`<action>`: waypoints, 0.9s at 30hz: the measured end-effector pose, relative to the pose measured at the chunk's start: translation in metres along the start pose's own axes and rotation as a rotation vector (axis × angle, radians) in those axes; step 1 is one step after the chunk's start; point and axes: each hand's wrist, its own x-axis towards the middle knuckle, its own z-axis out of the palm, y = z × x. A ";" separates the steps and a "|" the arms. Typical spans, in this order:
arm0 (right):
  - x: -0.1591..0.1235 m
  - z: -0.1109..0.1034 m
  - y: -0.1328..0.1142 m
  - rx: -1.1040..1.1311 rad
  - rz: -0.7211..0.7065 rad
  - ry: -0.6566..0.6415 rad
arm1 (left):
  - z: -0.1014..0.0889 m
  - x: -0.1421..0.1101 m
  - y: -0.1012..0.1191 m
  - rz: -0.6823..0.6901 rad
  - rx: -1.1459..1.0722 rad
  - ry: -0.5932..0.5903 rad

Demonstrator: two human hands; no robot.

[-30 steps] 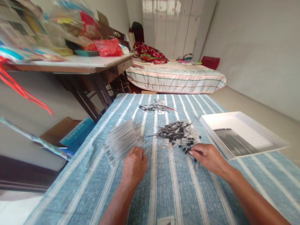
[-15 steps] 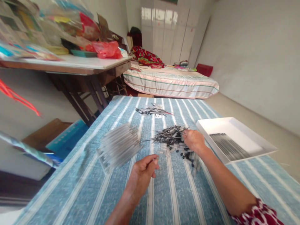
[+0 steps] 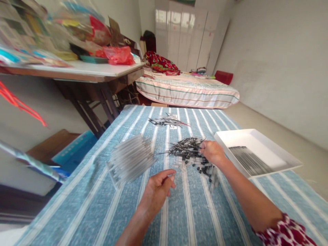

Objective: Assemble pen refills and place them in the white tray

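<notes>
My right hand [image 3: 213,152] reaches to the right edge of a heap of thin black and grey pen parts [image 3: 187,147]. Its thumb and fingers are pinched together there; what they grip, if anything, is too small to make out. Below the heap lie small white and black caps [image 3: 203,169]. Nearer to me, my left hand [image 3: 157,189] hovers over the cloth, index finger stretched forward and thumb a little apart, with nothing visible between them. To its left rests a stack of clear grey pen barrels [image 3: 132,159], slightly blurred.
A white box [image 3: 276,135] at the right holds a row of dark-tipped pens [image 3: 249,160]. Farther back lies a smaller pile of thin dark pieces [image 3: 166,120]. The striped blue cloth [image 3: 102,212] covers the table. A cluttered side table [image 3: 115,70] and a bed [image 3: 187,87] stand beyond.
My left index finger has straightened and parted slightly from the thumb. My right hand has shifted very little at the heap's edge. The piles look the same.
</notes>
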 end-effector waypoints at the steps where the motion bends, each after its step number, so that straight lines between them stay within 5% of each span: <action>1: -0.004 -0.004 0.000 -0.007 -0.004 0.010 | 0.000 0.000 0.001 0.004 -0.009 0.005; 11: -0.071 -0.026 -0.012 -0.058 -0.500 0.114 | 0.002 -0.004 0.001 0.040 -0.104 -0.074; 27: -0.085 -0.020 -0.026 -0.125 -0.777 0.509 | 0.004 -0.006 -0.001 0.038 -0.148 -0.200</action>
